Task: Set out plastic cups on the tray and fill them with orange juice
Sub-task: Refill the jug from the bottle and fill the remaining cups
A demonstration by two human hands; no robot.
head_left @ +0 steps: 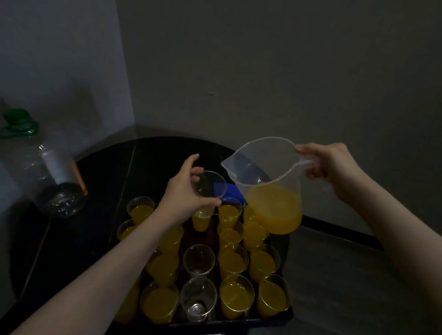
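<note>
While left hand [183, 190] grips an empty cup [210, 184] above the tray [250, 321], right hand [326, 167] holds tilted jug [268, 184] at two o'clock, filled cups [236, 296] crowding below, clear bottle [45, 166] at nine o'clock.

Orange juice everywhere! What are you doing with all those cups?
A person is filling cups with juice. The right hand holds a clear jug of orange juice by its handle. The left hand holds up an empty cup beside the spout. On the tray most cups are full, but two cups in the middle are empty. An empty bottle stands at the left.
</note>
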